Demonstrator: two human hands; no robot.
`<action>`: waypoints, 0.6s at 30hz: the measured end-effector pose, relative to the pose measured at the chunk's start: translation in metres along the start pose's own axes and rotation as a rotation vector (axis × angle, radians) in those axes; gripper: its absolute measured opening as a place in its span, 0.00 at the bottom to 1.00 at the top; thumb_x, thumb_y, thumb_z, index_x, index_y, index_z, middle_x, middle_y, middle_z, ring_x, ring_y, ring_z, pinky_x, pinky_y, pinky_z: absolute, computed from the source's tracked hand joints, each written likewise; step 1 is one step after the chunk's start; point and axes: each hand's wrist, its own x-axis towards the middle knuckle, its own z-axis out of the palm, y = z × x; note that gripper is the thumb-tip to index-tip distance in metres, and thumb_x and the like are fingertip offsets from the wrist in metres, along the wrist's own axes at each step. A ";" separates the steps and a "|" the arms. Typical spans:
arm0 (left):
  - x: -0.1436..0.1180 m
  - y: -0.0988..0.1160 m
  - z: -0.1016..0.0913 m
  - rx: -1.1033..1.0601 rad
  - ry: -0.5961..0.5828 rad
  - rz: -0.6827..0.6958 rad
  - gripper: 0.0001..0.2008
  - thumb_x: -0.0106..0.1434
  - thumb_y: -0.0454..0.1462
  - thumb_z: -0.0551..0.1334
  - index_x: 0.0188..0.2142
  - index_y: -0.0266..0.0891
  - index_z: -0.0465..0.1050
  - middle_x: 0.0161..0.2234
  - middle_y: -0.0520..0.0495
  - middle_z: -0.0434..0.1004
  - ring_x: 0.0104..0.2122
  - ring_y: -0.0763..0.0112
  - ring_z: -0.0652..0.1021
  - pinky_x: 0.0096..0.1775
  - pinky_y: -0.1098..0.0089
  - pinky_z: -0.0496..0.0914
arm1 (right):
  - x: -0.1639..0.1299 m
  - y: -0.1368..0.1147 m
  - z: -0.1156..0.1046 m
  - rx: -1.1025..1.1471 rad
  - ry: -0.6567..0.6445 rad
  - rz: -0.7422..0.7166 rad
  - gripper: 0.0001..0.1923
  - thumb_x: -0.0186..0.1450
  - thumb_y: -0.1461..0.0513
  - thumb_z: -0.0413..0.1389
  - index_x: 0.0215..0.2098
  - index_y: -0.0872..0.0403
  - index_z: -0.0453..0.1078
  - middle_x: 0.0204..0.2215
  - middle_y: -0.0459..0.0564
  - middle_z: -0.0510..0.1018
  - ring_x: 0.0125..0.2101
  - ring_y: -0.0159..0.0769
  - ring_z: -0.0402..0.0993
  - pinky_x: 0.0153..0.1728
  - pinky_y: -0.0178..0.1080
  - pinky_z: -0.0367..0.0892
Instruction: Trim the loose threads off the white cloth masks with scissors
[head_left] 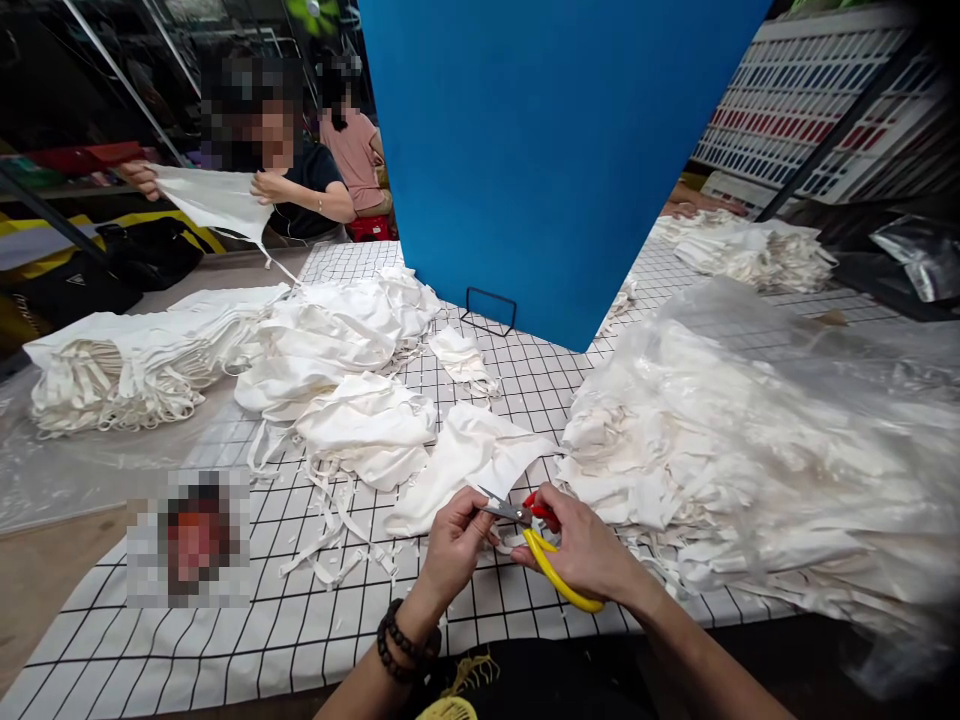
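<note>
Here, yellow-handled scissors (541, 553) are gripped in the closed right hand (585, 550), blades slightly parted at a white strap (501, 545) pinched by the left hand (455, 545). A white cloth piece (469, 465) lies just beyond on the gridded table (300, 620), between heaps of similar pieces (750, 470).
</note>
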 end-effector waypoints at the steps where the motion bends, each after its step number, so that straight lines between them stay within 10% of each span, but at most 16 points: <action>1: 0.000 0.000 0.000 0.001 -0.004 0.000 0.10 0.63 0.42 0.62 0.31 0.37 0.74 0.30 0.50 0.65 0.26 0.73 0.72 0.27 0.72 0.72 | 0.000 -0.001 0.000 0.003 -0.002 0.001 0.18 0.54 0.54 0.62 0.37 0.50 0.61 0.33 0.46 0.73 0.33 0.39 0.68 0.33 0.39 0.62; 18: -0.001 0.005 0.002 0.041 -0.027 -0.002 0.12 0.63 0.43 0.61 0.32 0.36 0.75 0.31 0.48 0.67 0.26 0.72 0.73 0.27 0.70 0.74 | 0.000 -0.003 0.003 -0.060 0.011 0.058 0.19 0.54 0.48 0.62 0.32 0.50 0.62 0.25 0.42 0.72 0.26 0.35 0.65 0.26 0.35 0.55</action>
